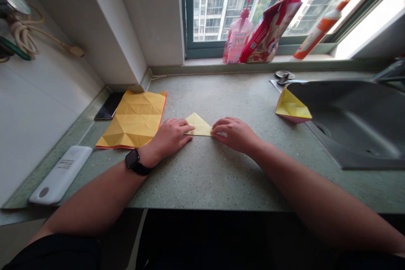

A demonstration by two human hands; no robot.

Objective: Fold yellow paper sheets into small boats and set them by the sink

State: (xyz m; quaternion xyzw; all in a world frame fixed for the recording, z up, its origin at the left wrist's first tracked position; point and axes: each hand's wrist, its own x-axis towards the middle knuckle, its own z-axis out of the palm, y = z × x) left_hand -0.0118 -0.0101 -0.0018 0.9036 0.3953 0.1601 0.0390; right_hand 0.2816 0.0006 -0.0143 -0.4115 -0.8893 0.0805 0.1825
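Note:
A pale yellow sheet of paper [198,126], folded into a flat triangle with its peak pointing away from me, lies on the counter between my hands. My left hand [171,135], below a black watch, grips its left corner, fingers on top and thumb by the near edge. At the right corner, my right hand [234,133] pinches the paper between thumb and fingertips. Both corners are covered by my fingers. Left of my left hand rests a stack of creased orange-yellow paper [134,118]. A folded paper piece [292,107], yellow inside and pinkish outside, stands beside the sink.
The speckled counter [202,177] runs to a dark sink [363,122] on the right. A phone [109,107] and a white power bank [61,173] lie at left. A pink pump bottle [237,38], a red bag [272,29] and an orange-white bottle [319,31] line the windowsill.

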